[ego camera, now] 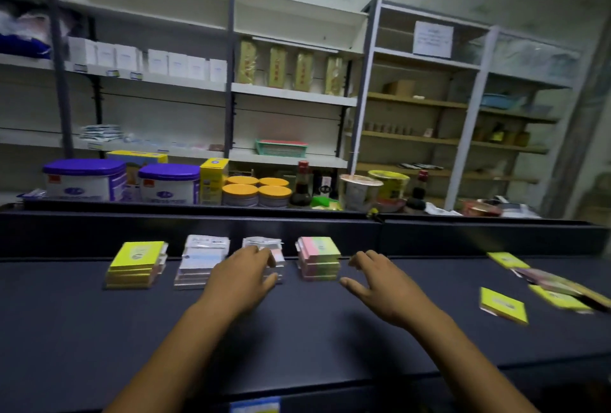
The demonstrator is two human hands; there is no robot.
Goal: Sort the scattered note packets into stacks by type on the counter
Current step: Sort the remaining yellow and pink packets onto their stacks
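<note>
Four stacks of packets line my worktop's [99, 330] far edge: yellow stack [135, 265], white stack [201, 262], clear-wrapped stack [276, 255], pink stack [319, 258]. My left hand [243, 275] rests on the third one, fingers over its top, thumb at its front. My right hand [380, 283] hovers just beside the pink one, fingers spread, holding nothing. Loose packets [542, 287], at least four, lie scattered at the right end.

You are looking at print too blurred to read anywhere | white paper notice [432, 38] on the grey shelf unit is showing lines of illegible text | yellow-green packets [136, 255] on the counter are carrying an unreadable round mark | purple-lidded tubs [85, 179] are bearing labels you cannot make out
</note>
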